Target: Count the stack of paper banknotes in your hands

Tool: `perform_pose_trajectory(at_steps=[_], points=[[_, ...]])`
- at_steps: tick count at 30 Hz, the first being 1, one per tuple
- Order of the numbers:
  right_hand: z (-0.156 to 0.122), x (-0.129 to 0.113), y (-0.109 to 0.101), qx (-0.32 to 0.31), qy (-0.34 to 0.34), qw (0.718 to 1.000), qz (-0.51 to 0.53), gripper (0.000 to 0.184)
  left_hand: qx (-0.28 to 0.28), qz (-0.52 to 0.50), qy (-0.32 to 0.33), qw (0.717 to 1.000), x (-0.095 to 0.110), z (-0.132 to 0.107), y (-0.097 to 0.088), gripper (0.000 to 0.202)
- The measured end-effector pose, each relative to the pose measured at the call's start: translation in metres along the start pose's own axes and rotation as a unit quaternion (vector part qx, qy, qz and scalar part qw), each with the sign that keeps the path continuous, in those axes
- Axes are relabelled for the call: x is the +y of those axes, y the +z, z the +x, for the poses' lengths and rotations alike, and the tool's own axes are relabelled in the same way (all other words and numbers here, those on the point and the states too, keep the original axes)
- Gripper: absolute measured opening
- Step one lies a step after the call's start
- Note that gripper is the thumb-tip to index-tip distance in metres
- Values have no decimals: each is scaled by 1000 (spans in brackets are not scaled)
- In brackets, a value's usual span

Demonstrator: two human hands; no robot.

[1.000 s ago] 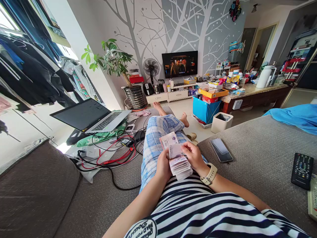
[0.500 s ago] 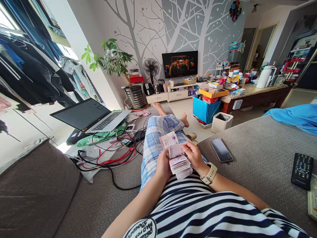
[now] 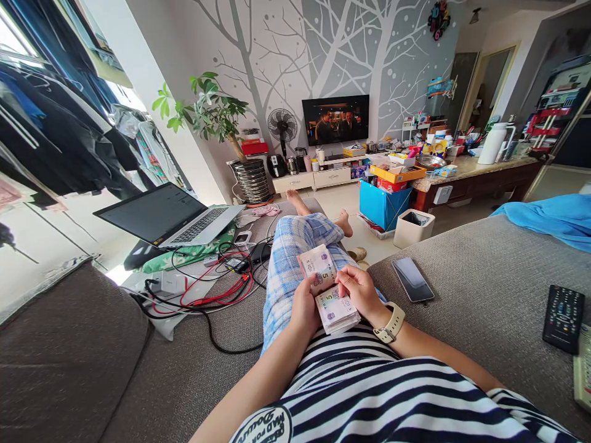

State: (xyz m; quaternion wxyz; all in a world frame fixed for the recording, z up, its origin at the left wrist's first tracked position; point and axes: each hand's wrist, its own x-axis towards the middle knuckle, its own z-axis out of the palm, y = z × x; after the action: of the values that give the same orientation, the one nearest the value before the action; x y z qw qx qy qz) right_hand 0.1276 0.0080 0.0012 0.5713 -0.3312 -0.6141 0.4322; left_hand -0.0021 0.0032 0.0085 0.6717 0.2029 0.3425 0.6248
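A stack of banknotes, pale with purple print and a figure 5, is bent over above my lap. Its far half leans up, while the near half hangs toward my striped shirt. My left hand grips the stack from the left side, thumb across the bend. From the right, my right hand has its thumb and curled fingers pinched at the notes' edge by the bend. Its other fingers are partly hidden behind the notes. A cream watch is on the right wrist.
On the grey sofa, a phone lies to my right, with a black remote farther right. To my left are an open laptop and tangled cables. Beyond my feet stand a bin and a blue box.
The note raised between my hands has folded down onto the near half, whose fanned edges now lie closer together. The printed face of the far half shows more. My hands have barely moved.
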Motion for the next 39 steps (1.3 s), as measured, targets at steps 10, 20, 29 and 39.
perform_pose_trajectory(at_steps=[10,20,29,39], points=[[3,10,0,67,14,996,-63,30,11,18,9,1000,0,0,-2,32],[5,12,-2,74,2,988,-132,31,-12,44,35,998,-1,-2,-1,32],[3,9,-2,77,-10,987,-140,34,-2,27,24,999,-3,1,-4,24],[3,7,-1,59,-17,990,-124,33,-13,-8,7,1000,-5,6,-7,32]])
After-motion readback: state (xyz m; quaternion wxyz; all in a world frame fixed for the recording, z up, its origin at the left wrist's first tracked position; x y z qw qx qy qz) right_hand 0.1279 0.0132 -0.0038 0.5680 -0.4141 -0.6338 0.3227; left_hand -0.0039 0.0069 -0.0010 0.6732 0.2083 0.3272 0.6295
